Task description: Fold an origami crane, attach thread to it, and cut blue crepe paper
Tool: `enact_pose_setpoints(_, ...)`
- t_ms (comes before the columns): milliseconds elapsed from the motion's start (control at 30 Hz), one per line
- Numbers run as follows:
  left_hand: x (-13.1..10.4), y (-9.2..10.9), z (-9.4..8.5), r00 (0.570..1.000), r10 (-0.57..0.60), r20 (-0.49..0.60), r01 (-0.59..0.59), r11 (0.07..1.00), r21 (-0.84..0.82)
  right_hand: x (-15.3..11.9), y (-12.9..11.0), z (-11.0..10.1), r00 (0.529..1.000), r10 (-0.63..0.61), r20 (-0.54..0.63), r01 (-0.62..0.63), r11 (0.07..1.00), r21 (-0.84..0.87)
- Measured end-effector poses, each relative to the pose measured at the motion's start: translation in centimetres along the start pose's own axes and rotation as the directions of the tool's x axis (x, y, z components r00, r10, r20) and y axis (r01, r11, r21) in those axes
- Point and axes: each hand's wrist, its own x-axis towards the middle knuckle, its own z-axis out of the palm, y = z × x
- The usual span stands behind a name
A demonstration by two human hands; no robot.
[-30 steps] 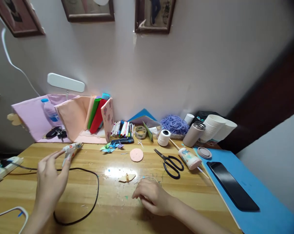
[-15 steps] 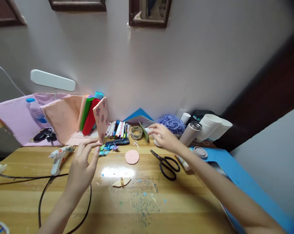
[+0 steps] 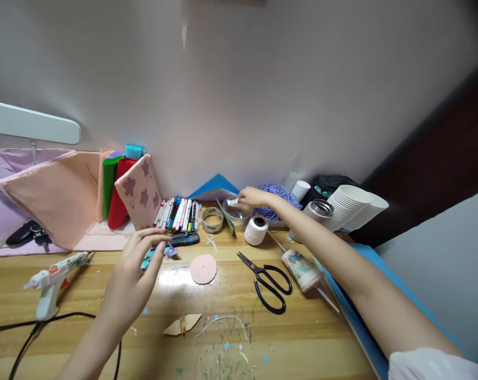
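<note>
My left hand hovers over the left part of the table with fingers spread, holding nothing. Below its fingertips lie folded blue and purple paper pieces. My right hand reaches to the back, fingers pinched at the rim of a clear plastic bowl. A small white piece shows at its fingertips; what they grip is hard to make out. In front of the bowl stands a spool of white thread. Black-handled scissors and a pink round disc lie nearer.
A glue gun with a black cable stands at left. Markers, a tape roll and purple yarn line the back. At right are a bottle, paper cups and a decorated cylinder on a stick.
The view has shifted right and closer. My right hand has moved farther back to the bowl, uncovering the thread spool. My left hand keeps its spread pose.
</note>
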Motion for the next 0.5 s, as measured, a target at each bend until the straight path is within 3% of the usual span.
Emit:
enact_pose_setpoints(100,-0.1,-0.6,0.3,1.000,-0.014,0.006,0.014,1.000,0.003,-0.6,1.6,-2.0,0.995,-0.015,-0.096,0.022,0.997,0.071)
enact_pose_setpoints(200,0.0,-0.4,0.9,1.000,-0.001,0.029,0.001,1.000,-0.007,-1.1,2.2,-2.6,0.986,-0.022,-0.163,0.050,0.985,0.167)
enact_pose_setpoints(500,0.0,0.2,0.8,0.999,-0.020,0.037,0.020,1.000,0.002,-0.7,0.8,-0.3,0.994,-0.014,-0.107,0.032,0.984,0.176)
